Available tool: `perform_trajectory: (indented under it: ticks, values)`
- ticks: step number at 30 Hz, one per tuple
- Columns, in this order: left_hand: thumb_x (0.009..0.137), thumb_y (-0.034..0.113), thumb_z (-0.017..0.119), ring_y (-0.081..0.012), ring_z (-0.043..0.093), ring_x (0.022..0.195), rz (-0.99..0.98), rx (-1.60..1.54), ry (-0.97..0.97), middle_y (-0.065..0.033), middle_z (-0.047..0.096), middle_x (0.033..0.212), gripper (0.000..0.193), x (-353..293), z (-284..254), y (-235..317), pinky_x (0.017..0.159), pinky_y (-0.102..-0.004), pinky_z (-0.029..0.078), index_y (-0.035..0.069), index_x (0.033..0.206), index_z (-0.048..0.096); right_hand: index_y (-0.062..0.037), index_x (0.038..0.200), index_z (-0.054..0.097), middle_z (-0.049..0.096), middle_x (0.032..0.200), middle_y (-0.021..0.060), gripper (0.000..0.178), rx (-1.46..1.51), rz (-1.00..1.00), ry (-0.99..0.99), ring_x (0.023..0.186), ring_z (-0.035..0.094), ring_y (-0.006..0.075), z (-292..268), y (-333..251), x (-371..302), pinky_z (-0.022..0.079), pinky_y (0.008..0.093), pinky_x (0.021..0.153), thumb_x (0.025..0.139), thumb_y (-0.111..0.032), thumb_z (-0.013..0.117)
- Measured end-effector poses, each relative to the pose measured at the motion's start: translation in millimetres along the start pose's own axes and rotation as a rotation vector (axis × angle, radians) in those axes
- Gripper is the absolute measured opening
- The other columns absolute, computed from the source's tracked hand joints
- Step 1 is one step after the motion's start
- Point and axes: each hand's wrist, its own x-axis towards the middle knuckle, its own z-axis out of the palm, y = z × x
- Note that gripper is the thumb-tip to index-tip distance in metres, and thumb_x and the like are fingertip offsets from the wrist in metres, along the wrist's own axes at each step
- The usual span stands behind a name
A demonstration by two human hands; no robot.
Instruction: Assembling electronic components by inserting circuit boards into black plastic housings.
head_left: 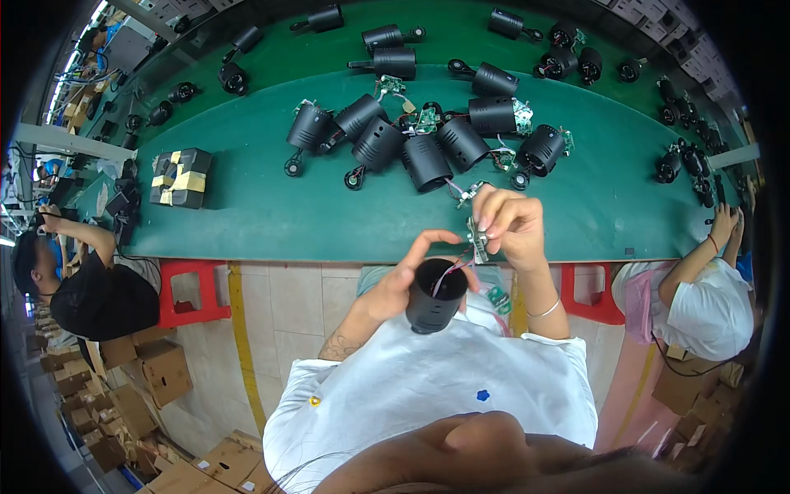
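Observation:
My left hand (391, 290) is wrapped round a black cylindrical housing (434, 311) near my chest, its open end tilted up. Its index finger reaches toward a small circuit board (476, 244), which my right hand (517, 224) pinches between thumb and fingers just above the housing. Thin red and white wires (449, 272) run from inside the housing up to that board. A green board (499, 299) dangles beside the housing on pinkish wires. Another small board (471, 193) lies by my right fingertips, wired to a black cylinder (426, 163) on the bench.
Several black cylinders (377, 143) with boards and wires lie across the green bench (296, 222). A taped black block (181, 178) sits at the left. People work on both sides by red stools (191, 292). Cardboard boxes (160, 370) stand on the floor.

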Motion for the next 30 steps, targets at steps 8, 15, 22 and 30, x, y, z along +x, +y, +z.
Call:
perform_trajectory:
  ticks: [8,15,22,30]
  values:
    - [0.07,0.026,0.082,-0.0237,0.059,0.099,-0.122,0.877,0.038,-0.0179,0.06,0.108,0.085,0.1,-2.0,6.4,0.087,-0.0337,0.046,0.002,0.134,0.032,-0.0068,0.07,0.072,0.071,0.076,0.0055,0.016,-0.372,-0.007,-0.093,0.074,0.053,0.0154,25.6,-23.7,2.8,0.045,0.0278,0.069,0.061,0.002,0.081]
    - [0.065,0.024,0.086,-0.0218,0.056,0.1,0.106,0.36,-0.369,-0.0131,0.06,0.106,0.084,13.9,-38.2,-4.9,0.09,-0.0333,0.043,0.001,0.131,0.039,-0.0068,0.071,0.073,0.071,0.077,0.0045,0.016,-0.331,-0.014,-0.09,0.073,0.052,0.0145,21.3,-30.2,2.4,0.044,0.027,0.068,0.061,0.002,0.081]
    - [0.062,0.021,0.085,-0.0229,0.055,0.099,0.148,0.81,0.155,-0.011,0.059,0.104,0.067,3.3,2.9,-0.4,0.087,-0.034,0.043,0.001,0.115,0.05,-0.0084,0.072,0.074,0.071,0.079,0.0022,0.015,-0.852,-0.143,0.037,0.071,0.051,0.0137,26.6,-39.1,-1.5,0.043,0.0266,0.069,0.062,0.0,0.081]
    - [0.061,0.013,0.082,-0.0219,0.051,0.09,0.486,1.556,0.176,-0.0092,0.053,0.097,0.049,16.6,3.2,3.4,0.076,-0.0314,0.043,0.003,0.102,0.056,-0.0093,0.073,0.075,0.071,0.081,-0.0006,0.014,-0.983,-0.218,0.019,0.069,0.049,0.0131,40.9,-36.3,-8.3,0.042,0.0272,0.072,0.062,-0.002,0.081]
